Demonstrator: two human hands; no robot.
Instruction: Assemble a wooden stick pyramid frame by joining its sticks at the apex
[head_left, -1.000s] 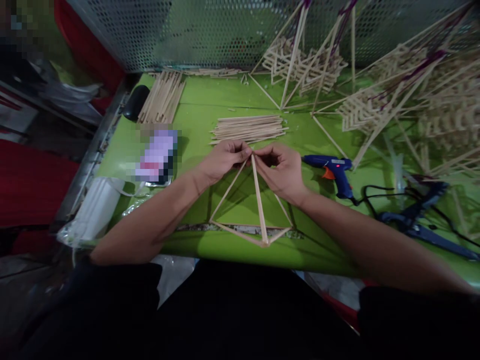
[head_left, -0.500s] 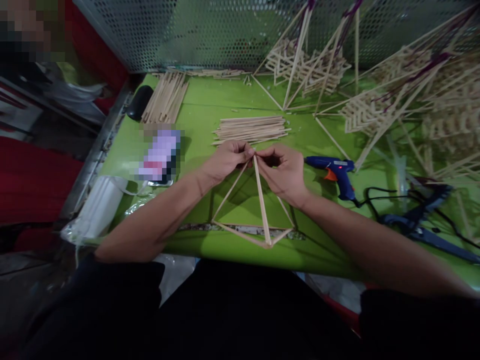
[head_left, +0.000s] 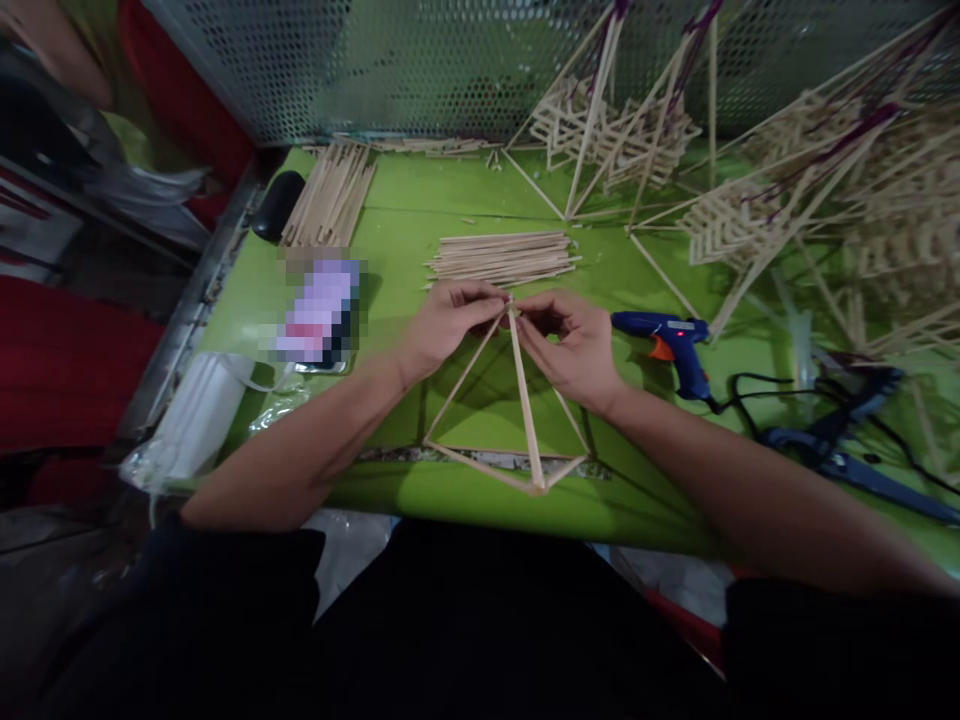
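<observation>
Both hands pinching peak of stick frame (head_left: 526,400)

Frame stands peak-up at near edge of green surface (head_left: 420,190). Left hand (head_left: 454,322) and right hand (head_left: 576,345) pinch its peak from either side; exact fingertip contact hard to make out. Stick bundle (head_left: 502,258) just beyond hands, toward far edge. Glue gun (head_left: 681,350) lies near right hand, toward right edge. Black object (head_left: 277,205) near far left corner.

The table (head_left: 405,190) here is glossy green, a mottled strip showing near its front edge. A stick pyramid (head_left: 527,415) stands there; beyond lie a bundle of thin wooden sticks (head_left: 502,257), a blue hot-glue gun (head_left: 681,345) glowing red, a phone (head_left: 319,305), and larger stick frames (head_left: 727,225) crowding the right.
</observation>
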